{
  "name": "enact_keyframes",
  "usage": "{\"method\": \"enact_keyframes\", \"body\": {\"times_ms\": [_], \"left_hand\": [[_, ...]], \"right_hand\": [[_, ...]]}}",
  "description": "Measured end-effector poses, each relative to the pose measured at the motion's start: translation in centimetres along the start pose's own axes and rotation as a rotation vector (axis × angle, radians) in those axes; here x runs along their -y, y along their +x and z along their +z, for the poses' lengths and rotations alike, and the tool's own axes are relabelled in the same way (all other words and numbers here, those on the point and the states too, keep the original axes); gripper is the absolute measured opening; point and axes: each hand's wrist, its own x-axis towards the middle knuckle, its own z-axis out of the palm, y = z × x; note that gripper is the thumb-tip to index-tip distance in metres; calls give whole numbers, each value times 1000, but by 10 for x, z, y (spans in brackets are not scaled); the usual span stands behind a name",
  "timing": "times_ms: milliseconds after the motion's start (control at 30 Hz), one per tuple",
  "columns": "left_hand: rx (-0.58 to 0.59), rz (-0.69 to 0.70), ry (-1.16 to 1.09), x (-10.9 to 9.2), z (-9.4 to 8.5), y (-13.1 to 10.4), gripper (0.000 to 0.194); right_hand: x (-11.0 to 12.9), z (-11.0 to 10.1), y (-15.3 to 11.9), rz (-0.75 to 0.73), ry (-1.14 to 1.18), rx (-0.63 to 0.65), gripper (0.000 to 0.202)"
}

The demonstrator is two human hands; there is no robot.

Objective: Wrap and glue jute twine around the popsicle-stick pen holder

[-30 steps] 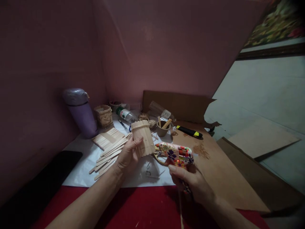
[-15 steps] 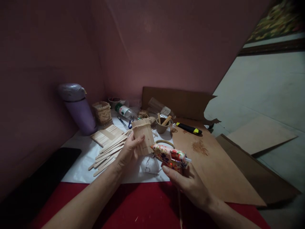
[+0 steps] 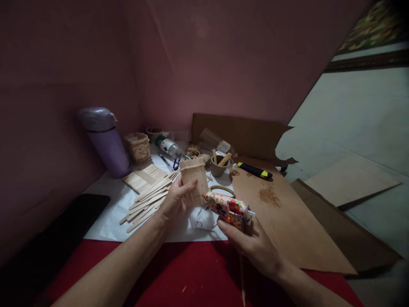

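Note:
My left hand (image 3: 177,197) grips a small holder made of wooden craft sticks (image 3: 195,179), with a twine-like trim along its upper edge. Its thumb lies across the near face. In my right hand (image 3: 252,238) is a glue gun (image 3: 227,208) with a floral pattern and a glowing red light. The gun's orange nozzle points left at the lower right edge of the holder; whether it touches I cannot tell. Loose craft sticks (image 3: 147,204) fan out on white paper left of my left hand. A flat panel of joined sticks (image 3: 140,178) lies behind them.
A purple tumbler (image 3: 107,147) and a decorated stick pot (image 3: 138,149) stand at the left. A plastic bottle (image 3: 171,147), a small cup (image 3: 219,167) holding sticks and a black-and-yellow cutter (image 3: 254,170) lie further back. Brown cardboard (image 3: 287,226) covers the right side. A dark flat object (image 3: 79,215) lies left.
My left hand and the holder have shifted very slightly right, while the glue gun stays nearly in place. The view has moved a little.

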Motion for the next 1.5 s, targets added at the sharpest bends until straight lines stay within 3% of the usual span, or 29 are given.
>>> {"method": "enact_keyframes", "body": {"times_ms": [233,1000,1500], "left_hand": [[-42,14,-4,1,2,-1,45],[-49,20,-16,1,3,-1,47],[-37,7,-15,3,-3,4,51]], "right_hand": [[1,0,-2,25,-6,-16,27],[2,1,1,48,66,3,40],[1,-1,-1,115,52,-11,18]]}}
